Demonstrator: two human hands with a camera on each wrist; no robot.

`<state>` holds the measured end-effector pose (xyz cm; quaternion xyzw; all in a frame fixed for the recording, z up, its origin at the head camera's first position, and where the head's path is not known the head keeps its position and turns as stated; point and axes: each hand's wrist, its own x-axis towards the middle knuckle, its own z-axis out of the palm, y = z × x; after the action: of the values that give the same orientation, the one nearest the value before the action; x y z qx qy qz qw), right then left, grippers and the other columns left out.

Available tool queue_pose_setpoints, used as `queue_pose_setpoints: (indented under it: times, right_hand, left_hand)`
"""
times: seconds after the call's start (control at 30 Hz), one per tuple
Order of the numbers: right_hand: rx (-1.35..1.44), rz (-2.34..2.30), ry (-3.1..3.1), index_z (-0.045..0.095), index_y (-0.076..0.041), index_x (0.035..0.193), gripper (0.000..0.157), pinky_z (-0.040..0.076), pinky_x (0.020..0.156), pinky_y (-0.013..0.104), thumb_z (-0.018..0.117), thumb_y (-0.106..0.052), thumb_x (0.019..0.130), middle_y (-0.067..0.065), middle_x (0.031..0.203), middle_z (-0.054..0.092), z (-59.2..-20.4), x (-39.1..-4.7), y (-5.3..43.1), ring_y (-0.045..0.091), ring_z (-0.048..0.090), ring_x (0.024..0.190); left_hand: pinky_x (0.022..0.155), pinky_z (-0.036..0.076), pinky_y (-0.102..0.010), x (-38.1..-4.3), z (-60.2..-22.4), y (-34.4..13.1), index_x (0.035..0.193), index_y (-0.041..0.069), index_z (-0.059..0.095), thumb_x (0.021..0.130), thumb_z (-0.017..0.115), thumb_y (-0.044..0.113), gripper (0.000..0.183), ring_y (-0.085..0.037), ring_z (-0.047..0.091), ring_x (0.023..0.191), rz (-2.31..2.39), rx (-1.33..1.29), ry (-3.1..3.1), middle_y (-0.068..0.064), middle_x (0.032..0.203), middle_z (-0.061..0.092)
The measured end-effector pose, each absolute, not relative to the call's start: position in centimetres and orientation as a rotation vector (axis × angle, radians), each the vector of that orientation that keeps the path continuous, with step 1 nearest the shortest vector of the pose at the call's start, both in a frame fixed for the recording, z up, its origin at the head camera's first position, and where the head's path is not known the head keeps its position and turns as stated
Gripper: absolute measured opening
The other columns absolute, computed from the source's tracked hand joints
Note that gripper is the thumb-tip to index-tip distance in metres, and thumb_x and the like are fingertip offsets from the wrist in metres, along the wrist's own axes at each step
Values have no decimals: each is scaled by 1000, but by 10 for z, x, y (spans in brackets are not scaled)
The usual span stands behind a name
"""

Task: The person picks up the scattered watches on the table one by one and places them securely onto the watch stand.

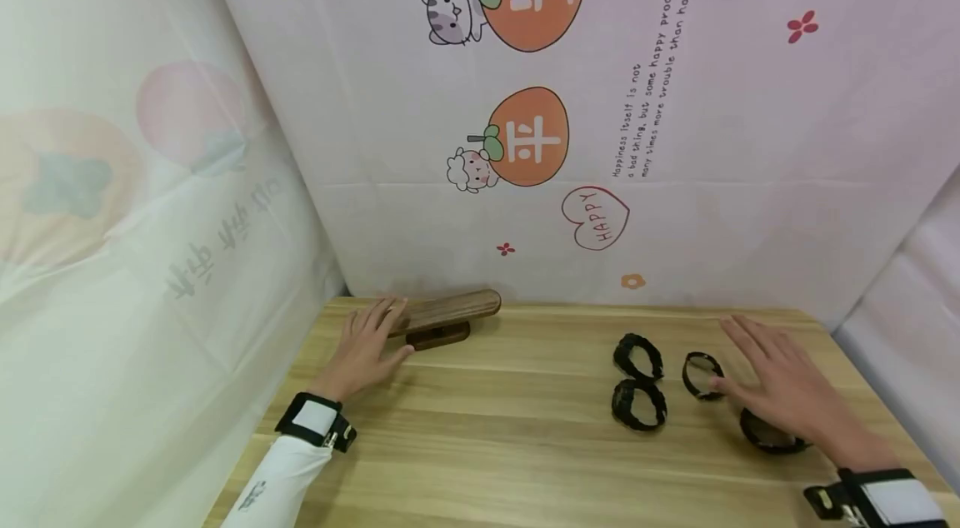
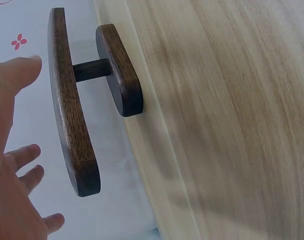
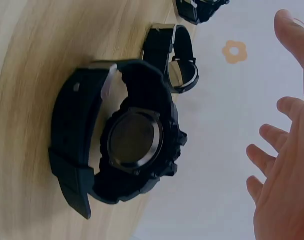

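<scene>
A dark wooden stand, a long bar on a short post and base, sits at the table's back left. My left hand is beside its left end, fingers spread and relaxed; the left wrist view shows a gap between the thumb and the bar. Over on the right, my right hand hovers with straight fingers above a large black wristwatch, partly covering it in the head view. A slimmer black watch lies near the right thumb; whether they touch, I cannot tell.
Two more black watches, one behind and one in front, lie close together right of the table's middle. A printed white cloth hangs behind the wooden table, with more cloth at both sides.
</scene>
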<state>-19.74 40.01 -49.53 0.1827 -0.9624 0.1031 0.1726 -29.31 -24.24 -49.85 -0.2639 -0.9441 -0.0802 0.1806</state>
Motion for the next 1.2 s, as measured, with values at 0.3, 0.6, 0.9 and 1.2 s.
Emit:
queue_pose_setpoints:
  times: [0.3, 0.6, 0.9, 1.2]
  right_hand:
    - [487, 368, -2800, 13, -22, 157, 96, 28, 99, 72, 66, -54, 85, 18, 156, 24, -493, -192, 378, 50, 32, 129]
    - [515, 413, -2760, 16, -24, 156, 95, 31, 99, 69, 68, -54, 83, 15, 155, 27, -503, -189, 367, 46, 33, 130]
    - [577, 414, -2702, 23, -21, 155, 94, 33, 98, 70, 72, -51, 81, 14, 154, 31, -509, -186, 352, 45, 37, 128]
    - [619, 454, -2674, 29, -23, 153, 89, 41, 95, 63, 70, -56, 81, 11, 149, 38, -514, -185, 331, 38, 39, 128]
  left_hand:
    - [103, 27, -70, -295, -499, -243, 150, 10, 34, 91, 64, 40, 74, -41, 33, 133, -262, -767, -2603, -18, 150, 35]
    - [104, 28, -68, -298, -500, -244, 151, 12, 33, 92, 63, 39, 72, -38, 33, 133, -259, -739, -2620, -16, 150, 36]
    - [106, 28, -65, -299, -502, -243, 150, 11, 34, 91, 66, 33, 71, -38, 32, 135, -265, -723, -2630, -17, 149, 37]
    - [107, 29, -62, -301, -505, -243, 151, 13, 32, 91, 67, 28, 71, -36, 30, 136, -308, -685, -2648, -17, 149, 36]
